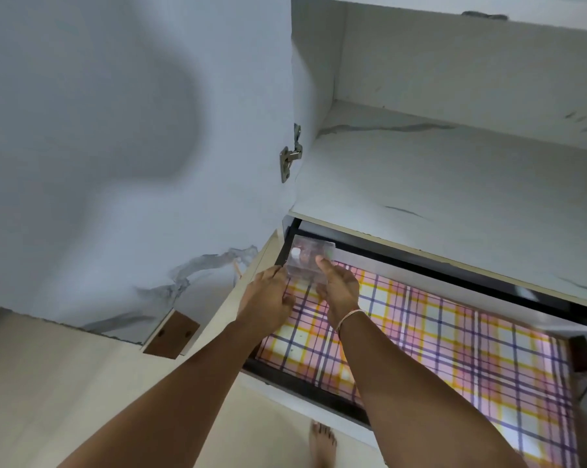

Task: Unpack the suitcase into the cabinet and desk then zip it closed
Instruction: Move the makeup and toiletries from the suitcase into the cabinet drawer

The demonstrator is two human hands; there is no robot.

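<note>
A small clear plastic box (307, 258) with small items inside hangs over the back left corner of an open drawer (322, 393). My left hand (268, 298) grips its left side. My right hand (339, 285) holds its right side, thumb on top. The drawer is pulled out of the white cabinet and lined with a pink, yellow and purple checked sheet (437, 339). The suitcase is not in view.
The cabinet door (133, 146) stands open at the left, its hinge (290, 157) at the frame. Above the drawer lies a bare marbled white shelf (454, 184). A bare foot (322, 440) stands on the pale floor below the drawer front.
</note>
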